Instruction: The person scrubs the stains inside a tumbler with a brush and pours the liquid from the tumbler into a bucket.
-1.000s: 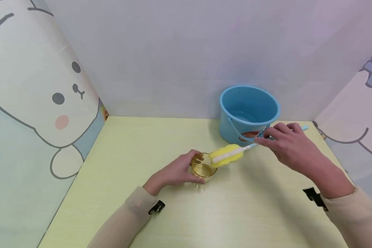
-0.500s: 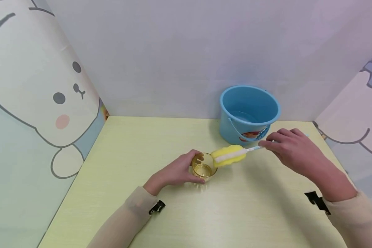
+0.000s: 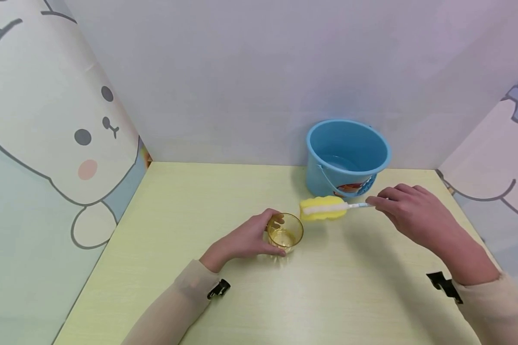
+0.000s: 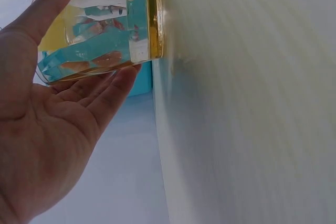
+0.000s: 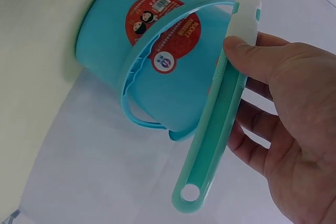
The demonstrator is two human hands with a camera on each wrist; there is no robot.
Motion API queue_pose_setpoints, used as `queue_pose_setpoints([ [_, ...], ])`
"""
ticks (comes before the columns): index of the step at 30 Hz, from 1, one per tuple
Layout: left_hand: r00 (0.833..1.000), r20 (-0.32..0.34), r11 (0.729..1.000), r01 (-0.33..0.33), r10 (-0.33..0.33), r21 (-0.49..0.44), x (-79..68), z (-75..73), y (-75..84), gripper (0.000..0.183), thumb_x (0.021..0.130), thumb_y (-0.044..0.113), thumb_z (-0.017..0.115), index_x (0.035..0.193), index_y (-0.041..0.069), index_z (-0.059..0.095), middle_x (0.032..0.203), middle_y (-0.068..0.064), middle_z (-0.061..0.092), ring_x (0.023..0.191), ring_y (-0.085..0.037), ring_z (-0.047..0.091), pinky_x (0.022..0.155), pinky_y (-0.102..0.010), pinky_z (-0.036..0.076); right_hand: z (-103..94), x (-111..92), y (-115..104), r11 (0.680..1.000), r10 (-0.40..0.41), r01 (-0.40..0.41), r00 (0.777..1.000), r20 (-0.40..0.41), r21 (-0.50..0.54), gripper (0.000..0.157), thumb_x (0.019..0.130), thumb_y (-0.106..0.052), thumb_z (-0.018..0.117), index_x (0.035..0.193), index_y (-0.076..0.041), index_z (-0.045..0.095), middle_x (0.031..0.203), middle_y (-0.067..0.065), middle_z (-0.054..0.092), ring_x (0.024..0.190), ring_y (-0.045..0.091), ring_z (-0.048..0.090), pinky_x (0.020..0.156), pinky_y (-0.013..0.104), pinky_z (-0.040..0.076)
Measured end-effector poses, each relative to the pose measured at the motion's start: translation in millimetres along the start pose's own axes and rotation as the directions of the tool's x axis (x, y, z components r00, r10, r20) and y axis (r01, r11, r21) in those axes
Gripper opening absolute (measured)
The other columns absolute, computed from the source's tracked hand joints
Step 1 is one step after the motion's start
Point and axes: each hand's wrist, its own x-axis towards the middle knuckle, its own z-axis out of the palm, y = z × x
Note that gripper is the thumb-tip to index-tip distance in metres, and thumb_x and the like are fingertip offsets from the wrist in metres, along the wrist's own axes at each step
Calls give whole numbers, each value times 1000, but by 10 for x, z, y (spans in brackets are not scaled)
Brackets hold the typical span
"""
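An amber-tinted clear glass (image 3: 286,234) stands upright on the table, and my left hand (image 3: 252,235) grips it round its left side, thumb in front. The left wrist view shows the glass (image 4: 105,30) between thumb and fingers, its base on the tabletop. My right hand (image 3: 410,208) holds a sponge cup brush by its handle. The brush's yellow and white sponge head (image 3: 323,208) points left in the air, just right of the glass rim and apart from it. In the right wrist view, the thumb and fingers pinch the teal and white handle (image 5: 215,124).
A blue bucket (image 3: 317,177) with a red label stands at the back right, against the wall, its handle hanging down in front. The pale yellow table (image 3: 198,191) meets a plain wall behind. Printed cartoon panels (image 3: 39,143) stand at both sides.
My right hand has moved slightly right and down, drawing the brush away from the glass. Its sponge head no longer overlaps the rim and lies more level. The left hand and glass stay put.
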Motion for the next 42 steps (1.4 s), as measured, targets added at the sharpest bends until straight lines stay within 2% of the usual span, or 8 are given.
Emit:
queue_pose_setpoints([
  [13, 1000, 0, 1000, 14, -14, 2, -1, 1, 12, 88, 81, 35, 96, 148, 6, 47, 142, -4, 62, 131, -18, 57, 112, -37, 46, 242, -136, 25, 999, 23, -23, 1000, -5, 40, 50, 70, -5, 95, 117, -12, 80, 99, 5, 76, 83, 29, 68, 64, 45, 58],
  [20, 1000, -6, 1000, 7, -7, 15, 4, 10, -1, 87, 81, 35, 96, 147, 6, 47, 142, -2, 63, 131, -18, 57, 112, -37, 46, 392, -188, 3, 996, 51, -54, 997, 51, 64, 49, 72, -5, 95, 118, -11, 79, 99, 4, 76, 82, 28, 68, 65, 45, 59],
  [27, 1000, -2, 1000, 2, -2, 12, 3, 8, 2, 87, 81, 35, 96, 147, 5, 47, 143, -4, 63, 133, -19, 57, 113, -38, 45, 532, -216, -25, 995, 49, -53, 997, 56, 81, 44, 75, -5, 95, 116, -11, 79, 97, 4, 75, 81, 26, 69, 65, 43, 61],
  [35, 1000, -1, 1000, 7, -7, 15, 1, 7, -2, 87, 82, 35, 95, 148, 5, 46, 143, -4, 63, 134, -19, 56, 114, -38, 45, 660, -233, -61, 988, 72, -89, 988, 136, 128, 42, 79, -6, 93, 118, -11, 79, 100, 3, 76, 84, 26, 69, 69, 44, 61],
  [42, 1000, 1, 1000, 6, -6, 16, 1, 4, 1, 87, 82, 37, 95, 148, 7, 46, 144, -4, 62, 135, -19, 55, 114, -39, 44, 760, -254, -49, 984, 79, -101, 986, 147, 147, 43, 78, -6, 94, 119, -12, 79, 102, 3, 76, 85, 25, 69, 70, 43, 62],
])
